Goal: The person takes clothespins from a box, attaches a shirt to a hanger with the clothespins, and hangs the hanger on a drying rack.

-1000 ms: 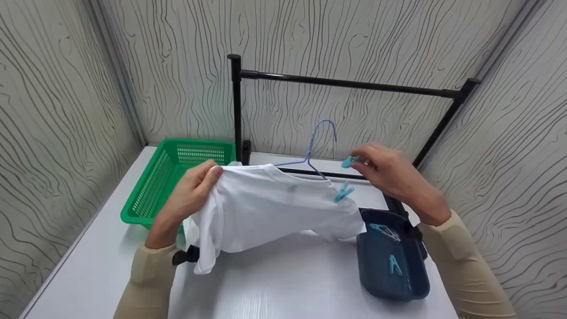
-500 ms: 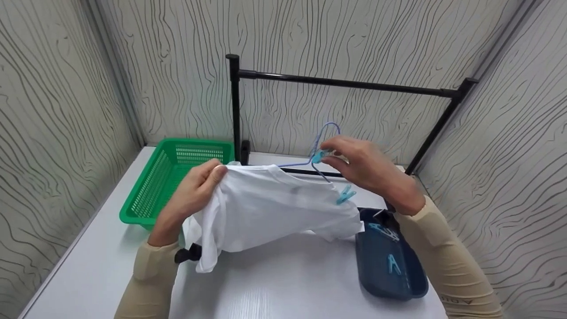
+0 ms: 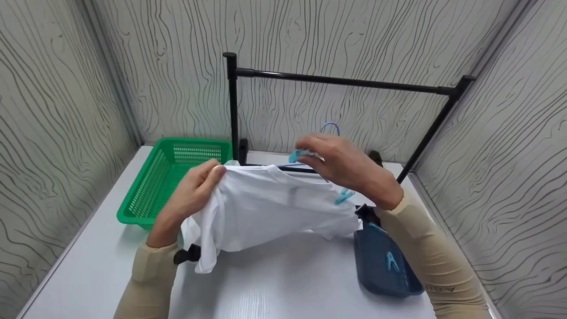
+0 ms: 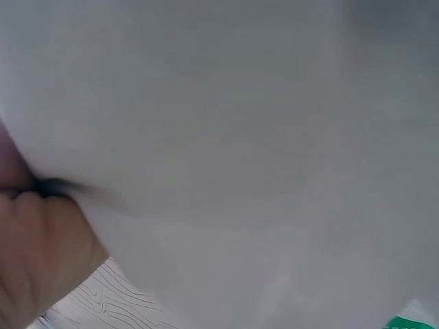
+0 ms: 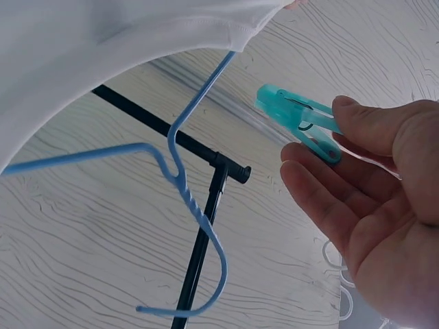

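A white T-shirt (image 3: 266, 208) hangs on a blue wire hanger (image 5: 180, 179), whose hook rises from the neckline. My left hand (image 3: 195, 190) grips the shirt at its left shoulder; in the left wrist view the cloth (image 4: 226, 151) hides most of that hand. Between thumb and fingers my right hand (image 3: 341, 161) pinches a turquoise clothespin (image 5: 295, 116), held above the neckline and apart from the cloth. Another clothespin (image 3: 343, 196) is clipped on the shirt's right shoulder. In the head view the right hand covers part of the hanger.
Behind the shirt stands a black rack (image 3: 345, 80). At the left is a green basket (image 3: 128, 219). A dark blue bin (image 3: 367, 279) with loose clothespins (image 3: 391, 262) sits at the right, partly under my right sleeve (image 3: 436, 252). Patterned walls enclose the white table (image 3: 266, 288).
My right hand has carried the pinched clothespin leftward, from right of the hanger to across its hook, above the neckline. My left hand still holds the shirt in nearly the same place.
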Tool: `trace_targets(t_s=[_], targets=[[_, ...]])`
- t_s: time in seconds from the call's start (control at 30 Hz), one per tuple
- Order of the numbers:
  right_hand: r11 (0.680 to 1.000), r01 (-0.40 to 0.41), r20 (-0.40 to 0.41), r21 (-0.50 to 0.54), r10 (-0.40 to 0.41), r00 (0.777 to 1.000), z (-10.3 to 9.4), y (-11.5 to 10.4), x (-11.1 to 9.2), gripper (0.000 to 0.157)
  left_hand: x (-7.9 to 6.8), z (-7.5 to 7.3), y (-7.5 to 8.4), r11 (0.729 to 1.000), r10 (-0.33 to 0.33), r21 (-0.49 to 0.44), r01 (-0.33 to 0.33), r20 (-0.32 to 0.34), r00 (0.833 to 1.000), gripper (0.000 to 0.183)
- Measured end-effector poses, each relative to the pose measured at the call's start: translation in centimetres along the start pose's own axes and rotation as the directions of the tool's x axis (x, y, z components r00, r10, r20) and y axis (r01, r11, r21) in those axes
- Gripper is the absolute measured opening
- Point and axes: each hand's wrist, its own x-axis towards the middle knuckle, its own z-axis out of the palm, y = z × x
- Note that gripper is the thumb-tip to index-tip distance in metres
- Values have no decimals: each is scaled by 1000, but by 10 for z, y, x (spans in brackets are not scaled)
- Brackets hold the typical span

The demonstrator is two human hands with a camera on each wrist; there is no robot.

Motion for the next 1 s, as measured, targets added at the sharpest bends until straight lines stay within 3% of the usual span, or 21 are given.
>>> trace_targets(t_s=[0.63,1.0], targets=[[1000,17,-3,20,-16,1000,22,-11,17,22,-1,2,0,1000,1,-17,-1,-12,1000,23],[994,100,-19,39,-100,995,30,-21,26,11,1,5,-1,1000,14,-14,-14,-3,1000,23]])
